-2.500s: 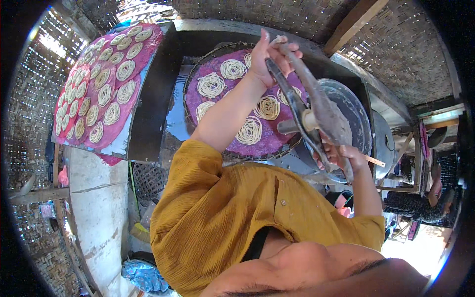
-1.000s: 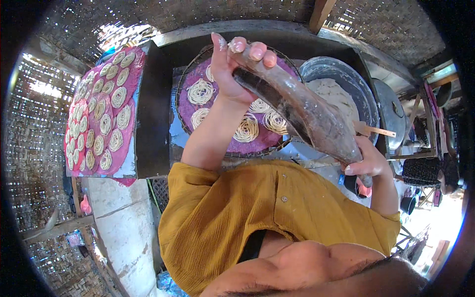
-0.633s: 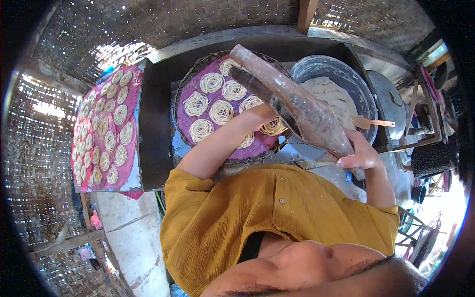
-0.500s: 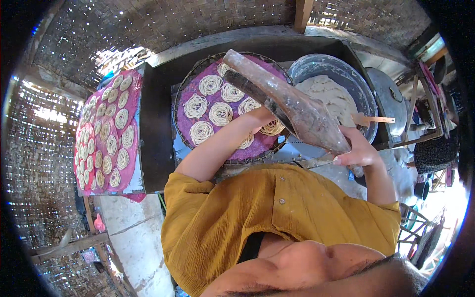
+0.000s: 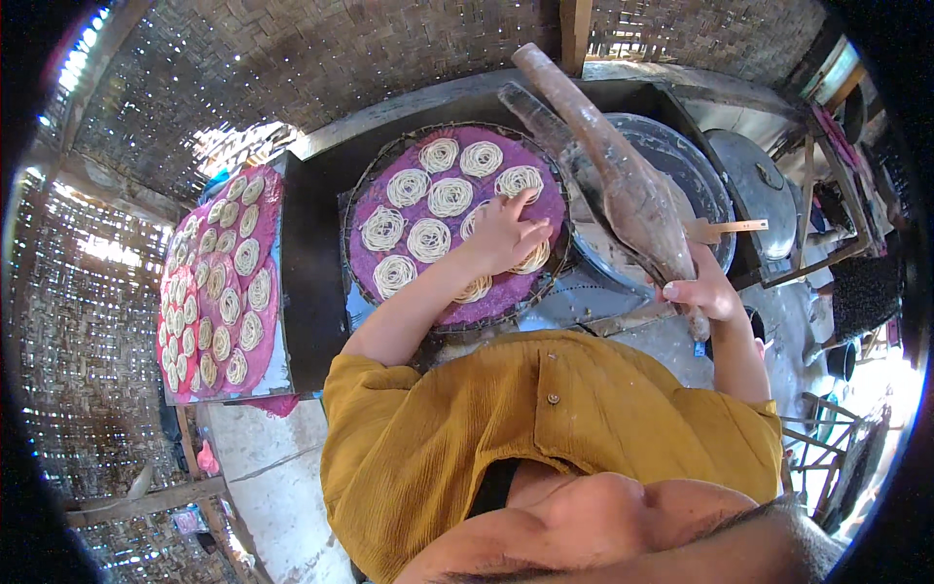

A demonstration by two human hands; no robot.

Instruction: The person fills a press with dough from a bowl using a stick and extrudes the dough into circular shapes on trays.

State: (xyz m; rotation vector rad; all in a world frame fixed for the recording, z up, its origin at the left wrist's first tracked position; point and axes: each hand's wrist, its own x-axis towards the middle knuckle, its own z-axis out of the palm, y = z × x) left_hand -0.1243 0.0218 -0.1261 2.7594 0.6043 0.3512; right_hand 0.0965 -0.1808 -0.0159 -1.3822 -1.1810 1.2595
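Observation:
My right hand (image 5: 705, 287) grips the lower end of a long wooden hand press (image 5: 632, 185), made of two floury levers. It is held up and tilted, its far ends spread slightly apart above the gap between tray and basin. Over the round woven tray (image 5: 347, 234), my left hand (image 5: 501, 238) has its fingers stretched out and apart. Its fingertips touch a nest of pale noodle strands (image 5: 519, 182) at the tray's upper right. Several more such nests lie on the purple cloth (image 5: 547, 209); my left hand partly covers one.
Behind the press stands a grey basin (image 5: 715, 165) with pale dough, partly hidden, and a wooden spatula (image 5: 730, 228). A round metal lid (image 5: 749, 170) lies farther right. At left, a pink cloth-covered board (image 5: 268, 336) carries many smaller nests. A woven wall (image 5: 321, 58) closes the back.
My left hand has come out from behind the press onto the tray's upper-right nest. The press has swung more upright and to the right, uncovering more of the tray.

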